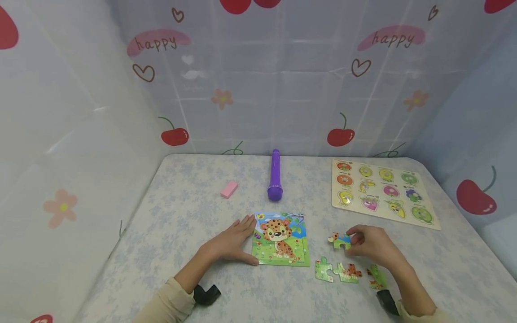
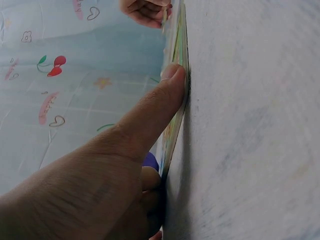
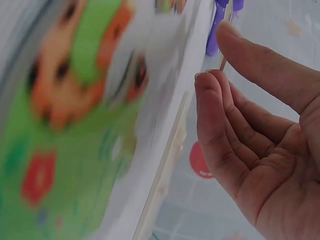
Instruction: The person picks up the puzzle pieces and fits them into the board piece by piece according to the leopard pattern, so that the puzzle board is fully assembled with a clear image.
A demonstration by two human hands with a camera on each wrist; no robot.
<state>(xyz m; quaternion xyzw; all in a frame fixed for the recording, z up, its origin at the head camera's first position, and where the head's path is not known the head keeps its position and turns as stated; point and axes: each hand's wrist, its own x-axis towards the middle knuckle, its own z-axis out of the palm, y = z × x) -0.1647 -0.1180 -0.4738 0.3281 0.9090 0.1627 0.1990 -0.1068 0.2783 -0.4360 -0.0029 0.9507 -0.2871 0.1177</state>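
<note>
A square leopard jigsaw board (image 1: 300, 256) lies flat on the table. My left hand (image 1: 230, 242) rests along its left side, fingers spread straight near the top corner and thumb at the bottom one. In the left wrist view the thumb (image 2: 155, 107) presses on the board's edge. My right hand (image 1: 375, 246) pinches a puzzle piece (image 1: 335, 241) with blue, green and orange spotted parts between thumb and fingers. The right wrist view shows that piece edge-on. Below it lie a green piece (image 1: 323, 271), an orange spotted piece (image 1: 349, 273) and a green-and-orange piece (image 1: 377, 274) beside the right wrist.
A fruit puzzle board (image 1: 377, 215) lies at the back right. Behind the leopard board are a purple toy microphone (image 1: 275, 175) and a pink block (image 1: 229, 189). A printed curtain (image 1: 258, 89) hangs behind the patterned table (image 1: 194, 197).
</note>
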